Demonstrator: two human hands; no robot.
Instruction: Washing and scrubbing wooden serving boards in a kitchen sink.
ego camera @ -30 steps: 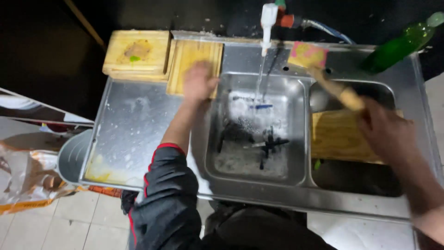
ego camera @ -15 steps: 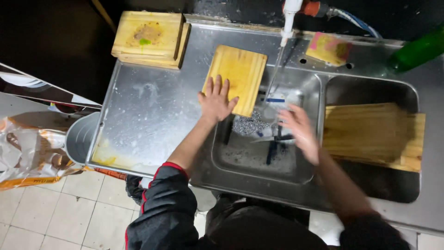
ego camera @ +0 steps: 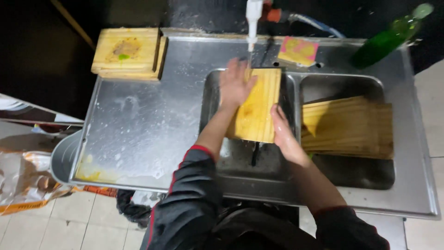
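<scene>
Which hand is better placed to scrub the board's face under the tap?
Probably the left hand: it lies flat on the wooden board near the tap. The right hand grips the board's lower edge, steadying it.

At the upper left of the frame you have a stack of square wooden boards [ego camera: 126,53] on the steel drainboard [ego camera: 152,120], the top one stained brown with a green speck. At the top centre a white tap [ego camera: 253,21] hangs over the left basin [ego camera: 245,162]. Just right of it a pink and yellow sponge [ego camera: 298,50] lies on the back ledge. At the upper right you see a green bottle [ego camera: 388,39], tilted. In the right basin [ego camera: 360,171] a pile of wooden boards [ego camera: 351,127] rests aslant. At the lower left there is a crumpled plastic bag [ego camera: 25,178] on the tiled floor [ego camera: 60,222].
</scene>
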